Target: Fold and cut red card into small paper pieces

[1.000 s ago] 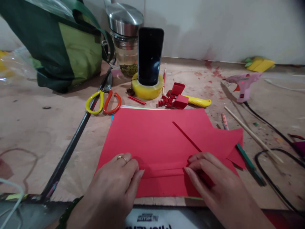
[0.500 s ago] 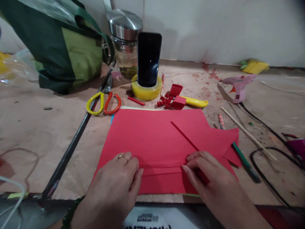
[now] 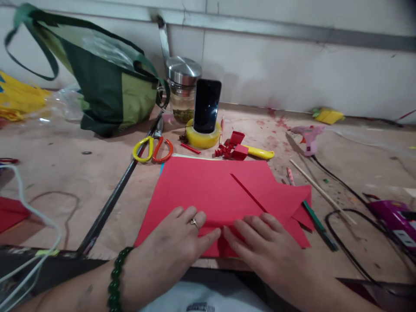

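Red paper sheets lie stacked at the table's front edge. Over their near part, my left hand, with a ring and a green bead bracelet, has its fingers closed on a folded strip of red paper. My right hand grips the same strip from the other side, its thumb almost touching my left thumb. Part of the strip is hidden under the fingers. A thin dark red sliver rests on the sheet beyond my right hand.
Behind the paper are scissors, a phone propped in a tape roll, red paper scraps and a yellow cutter. Rightward lie a wooden stick, a green pen and a pink glue gun. A green bag stands left.
My hands have come together over the folded strip, thumbs now nearly meeting; before, they were apart with the strip showing between them. The view has tilted up and shifted left.
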The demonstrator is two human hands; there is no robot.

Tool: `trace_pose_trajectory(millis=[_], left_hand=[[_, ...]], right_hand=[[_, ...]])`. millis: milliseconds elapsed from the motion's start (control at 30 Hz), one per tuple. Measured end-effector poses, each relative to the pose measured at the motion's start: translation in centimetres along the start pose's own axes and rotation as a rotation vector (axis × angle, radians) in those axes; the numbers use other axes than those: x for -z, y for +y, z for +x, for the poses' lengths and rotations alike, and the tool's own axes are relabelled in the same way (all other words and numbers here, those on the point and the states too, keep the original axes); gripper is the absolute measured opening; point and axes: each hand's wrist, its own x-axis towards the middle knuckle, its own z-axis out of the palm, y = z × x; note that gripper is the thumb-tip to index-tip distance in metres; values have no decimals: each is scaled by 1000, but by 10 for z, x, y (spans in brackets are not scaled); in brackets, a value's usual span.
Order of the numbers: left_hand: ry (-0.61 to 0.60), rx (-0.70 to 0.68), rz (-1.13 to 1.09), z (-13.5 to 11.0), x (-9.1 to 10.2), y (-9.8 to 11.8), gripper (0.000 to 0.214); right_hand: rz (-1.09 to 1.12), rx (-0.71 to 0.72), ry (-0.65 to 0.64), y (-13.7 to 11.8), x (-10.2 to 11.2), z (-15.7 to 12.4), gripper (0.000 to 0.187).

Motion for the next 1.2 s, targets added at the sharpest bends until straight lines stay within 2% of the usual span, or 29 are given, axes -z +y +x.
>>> trace_pose_trajectory(millis=[100,167,367,500,633,700,767,833,967,1033,1200], left_hand=[[-2,4,21,-1,-1,2,41],[11,28,25,-5,-5,2,43],[13,129,5,-31,-18,-1,53],[30,176,-54,-40,-10,0,47],[83,214,-125,-31,3,4,23],[88,220,-134,-19,6,6,22],[71,196,-141,-7,6,7,22],[48,157,-159,3,4,7,19],[25,133,-152,12,-2,5,26],[17,129,-138,13,-2,4,27],[27,157,-136,15,1,0,29]], right_hand=[[9,96,13,4,1,-2,43],[1,99,-13,7,3,-9,45],[-86,26,-34,22,6,-45,42],[-21,-72,-32,28,12,-58,35],[106,-169,90,20,26,-46,22],[139,-170,155,12,30,-32,20],[137,-135,124,6,27,-17,21],[148,-86,18,3,18,-6,18],[220,-43,-118,7,-2,2,13],[222,-68,-112,10,-7,1,11],[212,-143,-66,12,-7,2,25]])
